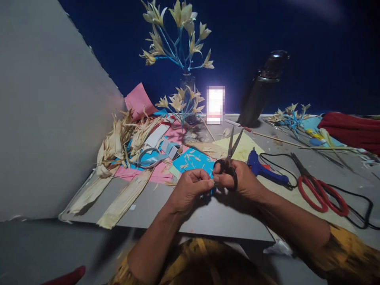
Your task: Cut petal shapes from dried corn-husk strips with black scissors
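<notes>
Over the front of the table, my left hand [189, 190] and my right hand [244, 181] meet at the fingertips. Black-handled scissors [229, 152] are held in my right hand, blades pointing up and slightly apart. The thumb and fingers of my left hand are pinched together on something too small to make out. Just below the fingertips a bit of blue shows, mostly hidden by the hands. Behind them lies a blue paper sheet [190, 158] strewn with pale scraps. A blue glue gun [268, 170] rests right of my right hand.
Dried corn husks [114, 146] and pink paper [139, 101] pile up at the left, with a tape roll [145, 158] beside them. Red-handled scissors [322, 194] lie right. Husk flowers [181, 47] stand in a glass vase [188, 81] near a dark flask [261, 91].
</notes>
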Demonstrator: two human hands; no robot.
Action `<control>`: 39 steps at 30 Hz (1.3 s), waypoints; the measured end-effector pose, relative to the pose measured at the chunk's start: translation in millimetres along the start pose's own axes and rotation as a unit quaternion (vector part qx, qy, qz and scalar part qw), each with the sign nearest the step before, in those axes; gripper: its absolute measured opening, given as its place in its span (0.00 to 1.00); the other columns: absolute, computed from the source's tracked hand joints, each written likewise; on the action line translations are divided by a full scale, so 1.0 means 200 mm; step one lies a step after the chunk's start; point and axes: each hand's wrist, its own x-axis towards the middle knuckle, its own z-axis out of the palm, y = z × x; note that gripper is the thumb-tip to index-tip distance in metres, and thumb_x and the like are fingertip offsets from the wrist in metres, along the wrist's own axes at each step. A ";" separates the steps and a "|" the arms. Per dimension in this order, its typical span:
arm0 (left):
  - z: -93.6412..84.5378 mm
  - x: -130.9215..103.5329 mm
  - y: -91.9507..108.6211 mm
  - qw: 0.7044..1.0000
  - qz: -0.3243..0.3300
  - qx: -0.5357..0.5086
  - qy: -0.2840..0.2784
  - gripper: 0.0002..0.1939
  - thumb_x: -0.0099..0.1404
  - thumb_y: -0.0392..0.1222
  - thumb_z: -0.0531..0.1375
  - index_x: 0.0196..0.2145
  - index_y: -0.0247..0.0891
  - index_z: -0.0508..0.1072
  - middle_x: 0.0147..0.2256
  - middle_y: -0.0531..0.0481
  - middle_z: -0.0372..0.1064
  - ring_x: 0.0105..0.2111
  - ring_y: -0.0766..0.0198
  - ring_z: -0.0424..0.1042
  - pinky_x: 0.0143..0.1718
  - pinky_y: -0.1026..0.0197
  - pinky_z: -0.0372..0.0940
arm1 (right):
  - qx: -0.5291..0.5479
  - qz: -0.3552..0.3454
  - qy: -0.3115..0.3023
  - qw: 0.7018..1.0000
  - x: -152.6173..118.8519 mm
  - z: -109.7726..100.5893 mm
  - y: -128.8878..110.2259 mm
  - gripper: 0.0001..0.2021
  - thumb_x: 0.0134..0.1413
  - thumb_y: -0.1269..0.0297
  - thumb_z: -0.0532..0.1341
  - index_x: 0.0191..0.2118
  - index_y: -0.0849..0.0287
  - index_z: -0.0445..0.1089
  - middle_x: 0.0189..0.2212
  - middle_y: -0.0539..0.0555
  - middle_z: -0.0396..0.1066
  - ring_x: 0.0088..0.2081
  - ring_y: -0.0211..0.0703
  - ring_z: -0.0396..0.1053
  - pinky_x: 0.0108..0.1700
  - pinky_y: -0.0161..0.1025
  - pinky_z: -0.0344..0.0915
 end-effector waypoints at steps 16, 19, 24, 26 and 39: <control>0.05 -0.01 -0.04 0.994 0.044 -0.105 0.003 0.12 0.50 0.41 0.69 0.22 0.36 0.69 0.22 0.51 0.67 0.26 0.66 0.66 0.34 0.62 0.61 | 0.123 0.009 0.032 0.992 -0.02 0.06 0.02 0.17 0.38 0.60 0.73 0.32 0.59 0.68 0.21 0.48 0.70 0.22 0.40 0.68 0.26 0.36 0.62; 0.05 -0.02 -0.03 0.993 0.037 -0.107 0.039 0.12 0.50 0.43 0.70 0.26 0.35 0.72 0.24 0.50 0.69 0.26 0.66 0.67 0.32 0.64 0.60 | 0.095 -0.006 0.054 0.994 -0.02 0.07 0.01 0.16 0.38 0.60 0.74 0.31 0.59 0.68 0.22 0.48 0.69 0.24 0.39 0.67 0.27 0.35 0.61; 0.05 -0.02 -0.02 0.995 0.023 -0.073 0.071 0.11 0.53 0.41 0.69 0.26 0.34 0.72 0.21 0.51 0.68 0.23 0.69 0.64 0.28 0.67 0.58 | 0.084 0.005 0.044 0.996 -0.02 0.06 0.01 0.17 0.39 0.59 0.74 0.32 0.59 0.68 0.22 0.47 0.68 0.23 0.36 0.64 0.26 0.34 0.59; 0.03 -0.02 -0.01 0.997 0.008 -0.058 0.053 0.11 0.53 0.42 0.69 0.26 0.34 0.72 0.21 0.51 0.68 0.22 0.69 0.64 0.25 0.67 0.56 | 0.082 0.015 0.008 0.997 -0.01 0.04 0.02 0.17 0.41 0.60 0.73 0.34 0.59 0.68 0.23 0.47 0.69 0.23 0.37 0.64 0.25 0.33 0.58; -0.01 -0.02 0.01 0.998 -0.009 -0.043 -0.035 0.14 0.50 0.41 0.72 0.24 0.33 0.72 0.24 0.51 0.68 0.24 0.71 0.64 0.28 0.67 0.56 | 0.171 0.025 -0.097 0.980 0.01 0.02 0.05 0.13 0.37 0.64 0.72 0.29 0.60 0.69 0.23 0.48 0.66 0.26 0.38 0.63 0.29 0.36 0.58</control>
